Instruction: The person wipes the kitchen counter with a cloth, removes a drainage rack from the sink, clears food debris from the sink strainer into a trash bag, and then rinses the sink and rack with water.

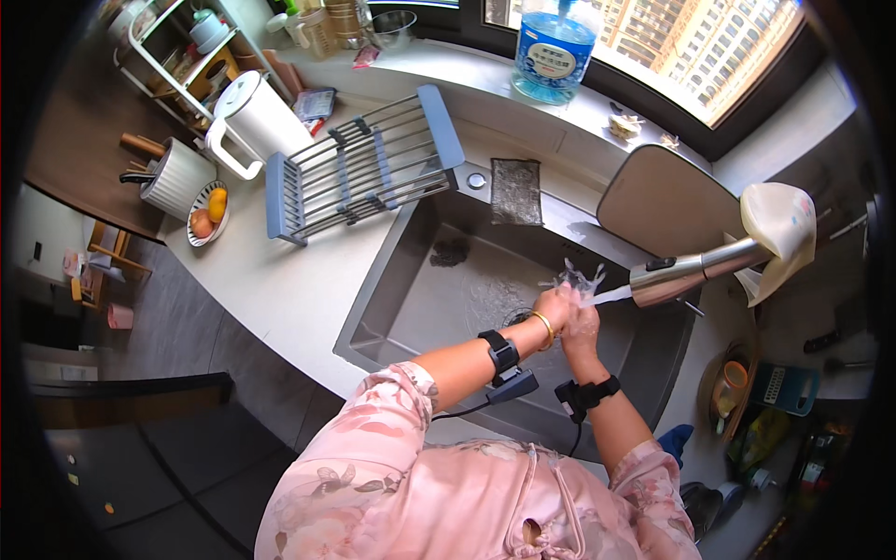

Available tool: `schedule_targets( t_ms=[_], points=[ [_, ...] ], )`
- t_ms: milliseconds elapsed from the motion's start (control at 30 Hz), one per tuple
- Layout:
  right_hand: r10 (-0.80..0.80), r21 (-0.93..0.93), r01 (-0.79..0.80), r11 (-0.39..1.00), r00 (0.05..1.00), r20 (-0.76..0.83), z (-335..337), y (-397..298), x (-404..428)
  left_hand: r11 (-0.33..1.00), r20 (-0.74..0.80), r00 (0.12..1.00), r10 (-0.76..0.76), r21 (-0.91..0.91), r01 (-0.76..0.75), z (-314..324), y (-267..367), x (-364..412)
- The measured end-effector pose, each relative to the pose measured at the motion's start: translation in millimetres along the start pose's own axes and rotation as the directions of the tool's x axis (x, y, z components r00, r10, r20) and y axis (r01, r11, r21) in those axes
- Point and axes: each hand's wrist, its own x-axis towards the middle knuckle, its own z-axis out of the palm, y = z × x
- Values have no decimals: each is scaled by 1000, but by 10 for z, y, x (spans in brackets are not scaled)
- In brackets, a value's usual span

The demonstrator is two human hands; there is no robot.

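Observation:
My left hand (552, 309) and my right hand (580, 332) are pressed together under a stream of water (607, 295). It runs from the metal faucet (668, 280), and splashes rise off my fingers. Both hands are over the grey sink basin (409, 308). Spray and overlap hide the fingers, so I cannot tell if anything is between them. A gold bangle (544, 329) circles my left wrist. A dark scouring pad (449, 252) lies on the sink floor at the far left.
A dish rack (378, 162) straddles the sink's left edge. A dark mesh cloth (516, 191) hangs over the back ledge. Behind stand a cutting board (668, 199) and a blue-labelled detergent bottle (556, 56). On the left are a white kettle (259, 115) and a fruit bowl (208, 213).

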Motion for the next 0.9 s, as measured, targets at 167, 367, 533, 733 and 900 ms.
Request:
schedule_targets(
  t_ms=[167,367,533,733,900],
  points=[
    [503,406,-540,737,840,202,38,223,87,850,101,918,383,351,-394,-33,9,-48],
    [533,342,-685,643,721,443,-290,-8,49,997,28,1000,0,81,-2,-221,-172,105],
    [473,231,-646,728,717,513,-602,59,200,994,100,994,36,99,-46,-481,-181,242],
    [220,522,-479,706,848,482,-685,17,630,901,-30,913,407,175,-396,-708,353,782],
    [129,803,-418,424,906,404,-553,-39,953,875,-187,861,473,-11,-484,-851,1161,1240]
  ],
)
